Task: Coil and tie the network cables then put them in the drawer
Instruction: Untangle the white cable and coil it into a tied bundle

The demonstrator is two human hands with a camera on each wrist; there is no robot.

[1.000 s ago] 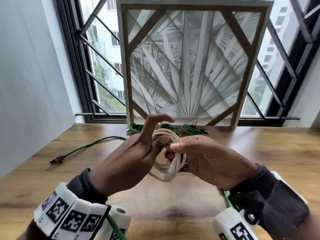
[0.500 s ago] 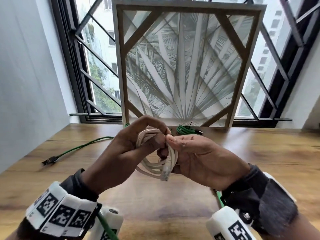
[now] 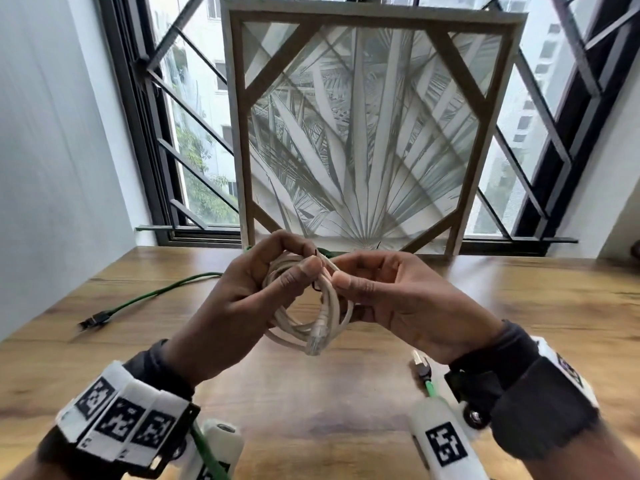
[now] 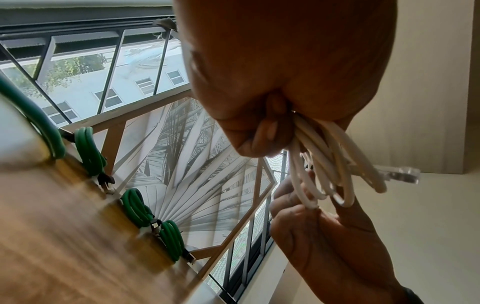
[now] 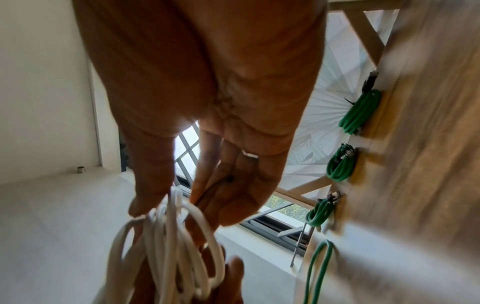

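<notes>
A coiled white network cable (image 3: pixel 313 315) hangs between both hands above the wooden table (image 3: pixel 346 410), its clear plug (image 3: pixel 313 344) pointing down. My left hand (image 3: pixel 277 271) grips the coil's top left, fingers curled round the loops (image 4: pixel 319 164). My right hand (image 3: pixel 349 275) pinches the coil's right side, where a thin dark tie (image 3: pixel 316 287) shows. Three tied green coils (image 4: pixel 89 150) (image 4: pixel 135 206) (image 4: pixel 171 239) lie along the table's far edge. A loose green cable (image 3: pixel 156 292) with a black plug trails at the left. No drawer is in view.
A framed palm-leaf panel (image 3: pixel 367 133) leans against the barred window behind the table. A white wall (image 3: pixel 52 150) closes the left side. A green cable end (image 3: pixel 424 374) lies near my right wrist.
Both hands rose slightly with the coil. My left index finger, raised a second ago, has curled down over the loops, and the right fingertips shifted onto the coil's upper right.
</notes>
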